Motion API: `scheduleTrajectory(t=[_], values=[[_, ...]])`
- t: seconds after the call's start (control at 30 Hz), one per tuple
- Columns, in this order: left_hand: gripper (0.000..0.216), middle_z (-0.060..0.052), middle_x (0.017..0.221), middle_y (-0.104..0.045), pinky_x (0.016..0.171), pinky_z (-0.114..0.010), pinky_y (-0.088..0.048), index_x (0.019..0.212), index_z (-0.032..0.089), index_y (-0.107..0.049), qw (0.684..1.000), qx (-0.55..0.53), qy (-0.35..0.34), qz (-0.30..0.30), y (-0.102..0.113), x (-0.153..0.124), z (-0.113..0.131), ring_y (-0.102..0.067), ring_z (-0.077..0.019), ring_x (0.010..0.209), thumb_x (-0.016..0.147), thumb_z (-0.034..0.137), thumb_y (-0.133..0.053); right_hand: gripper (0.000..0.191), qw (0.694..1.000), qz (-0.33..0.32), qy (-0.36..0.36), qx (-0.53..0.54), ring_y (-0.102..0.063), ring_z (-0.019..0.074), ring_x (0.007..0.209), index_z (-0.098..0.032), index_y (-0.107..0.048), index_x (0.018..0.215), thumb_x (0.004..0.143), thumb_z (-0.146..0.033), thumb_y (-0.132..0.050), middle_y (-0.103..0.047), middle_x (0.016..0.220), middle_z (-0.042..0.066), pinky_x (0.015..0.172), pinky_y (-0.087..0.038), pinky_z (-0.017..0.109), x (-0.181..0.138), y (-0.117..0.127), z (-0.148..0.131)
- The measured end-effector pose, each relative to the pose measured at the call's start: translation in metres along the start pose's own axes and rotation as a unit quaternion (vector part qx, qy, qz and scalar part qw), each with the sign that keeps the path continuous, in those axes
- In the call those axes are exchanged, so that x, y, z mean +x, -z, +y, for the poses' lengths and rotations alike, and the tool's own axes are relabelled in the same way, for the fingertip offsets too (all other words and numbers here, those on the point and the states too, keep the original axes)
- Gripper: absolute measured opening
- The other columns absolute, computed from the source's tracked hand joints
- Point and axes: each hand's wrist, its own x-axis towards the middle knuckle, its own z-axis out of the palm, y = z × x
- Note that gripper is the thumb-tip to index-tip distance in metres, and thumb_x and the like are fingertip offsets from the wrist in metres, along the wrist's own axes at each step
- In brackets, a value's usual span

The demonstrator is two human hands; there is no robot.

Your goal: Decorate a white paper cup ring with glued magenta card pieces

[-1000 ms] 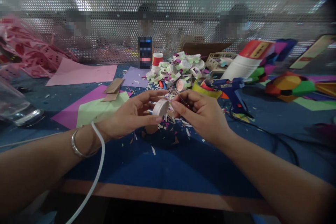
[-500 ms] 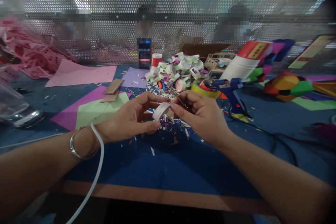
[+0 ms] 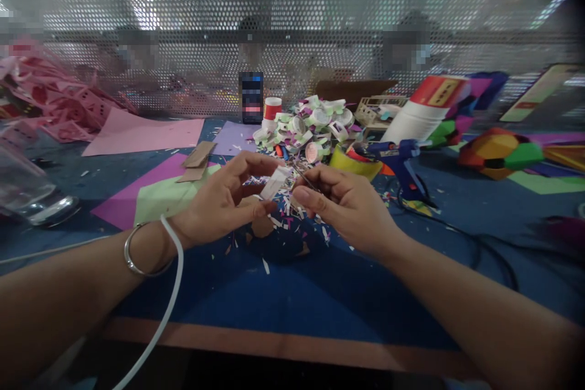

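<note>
Between the thumb and fingers of my left hand (image 3: 228,198) is a small white paper piece (image 3: 274,184), curved like a short band. Close by on its right, my right hand (image 3: 354,210) is closed around a thin, pointed metal tool (image 3: 305,178), whose tip points up and left; its kind is partly hidden by the fingers. A narrow gap separates the right fingertips from the paper piece. Behind both hands lies a heap of small white and green paper rings (image 3: 315,125). Paper scraps (image 3: 287,213) are scattered beneath the hands.
To the right stand a blue glue gun (image 3: 402,161) with a cable and stacked paper cups (image 3: 420,113). Coloured paper sheets (image 3: 150,131) and a clear glass (image 3: 41,195) lie left. A phone (image 3: 251,97) stands at the perforated screen. A white cord (image 3: 171,292) crosses my left wrist.
The right fingers and metal tool have drawn slightly away from the paper piece. My left hand has tilted the piece, so more of its flat side shows.
</note>
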Motion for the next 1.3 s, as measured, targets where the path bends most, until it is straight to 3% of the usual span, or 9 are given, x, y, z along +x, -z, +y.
scheduleTrajectory(t=[0.2,0.43,0.63,0.93,1.3], values=[[0.054,-0.01,0.136,-0.052,0.098,-0.035,-0.058,0.136,0.027,-0.057,0.992,0.121,-0.023,0.022,0.0108,0.0016,-0.0014,-0.055,-0.0247,0.125,0.086,0.017,-0.072,0.042,0.998,-0.037,-0.044,0.019,-0.038,0.0061,0.047,-0.019,-0.063,0.088,0.095,-0.06,-0.056,-0.051,0.059,-0.005,0.046,-0.027,0.024,-0.0004,0.0012,0.0003],[0.053,-0.009,0.137,-0.052,0.1,-0.034,-0.057,0.135,0.027,-0.057,0.977,0.2,-0.067,0.02,0.0108,0.0018,0.0014,-0.052,-0.0245,0.129,0.085,0.013,-0.071,0.046,0.994,-0.082,-0.072,0.008,-0.039,0.0057,0.045,-0.018,-0.057,0.074,0.092,-0.06,-0.061,-0.05,0.056,-0.006,0.044,-0.026,0.024,0.0021,0.0006,-0.0009],[0.054,-0.01,0.144,-0.05,0.106,-0.038,-0.053,0.135,0.027,-0.056,0.975,0.211,-0.072,0.003,0.0102,0.0007,-0.0001,-0.048,-0.0261,0.136,0.086,0.011,-0.068,0.046,0.992,-0.094,-0.086,0.005,-0.037,0.0069,0.044,-0.018,-0.061,0.081,0.092,-0.063,-0.057,-0.05,0.056,-0.005,0.043,-0.024,0.025,0.0018,0.0013,-0.0012],[0.052,-0.011,0.143,-0.053,0.105,-0.037,-0.054,0.134,0.025,-0.056,0.974,0.217,-0.062,-0.004,0.0084,0.0009,0.0013,-0.051,-0.0253,0.134,0.086,0.01,-0.066,0.048,0.991,-0.096,-0.083,-0.036,-0.033,0.0079,0.046,-0.018,-0.061,0.078,0.091,-0.065,-0.057,-0.038,0.054,-0.007,0.045,-0.02,0.026,0.0016,0.0022,-0.0003],[0.05,-0.011,0.141,-0.055,0.106,-0.042,-0.053,0.135,0.026,-0.057,0.974,0.222,-0.052,-0.001,0.0072,-0.0008,0.0032,-0.053,-0.0261,0.133,0.087,0.017,-0.068,0.047,0.992,-0.091,-0.08,-0.035,-0.032,0.0075,0.047,-0.02,-0.054,0.07,0.091,-0.062,-0.059,-0.038,0.055,-0.007,0.044,-0.021,0.025,0.0027,0.0021,-0.0008]])
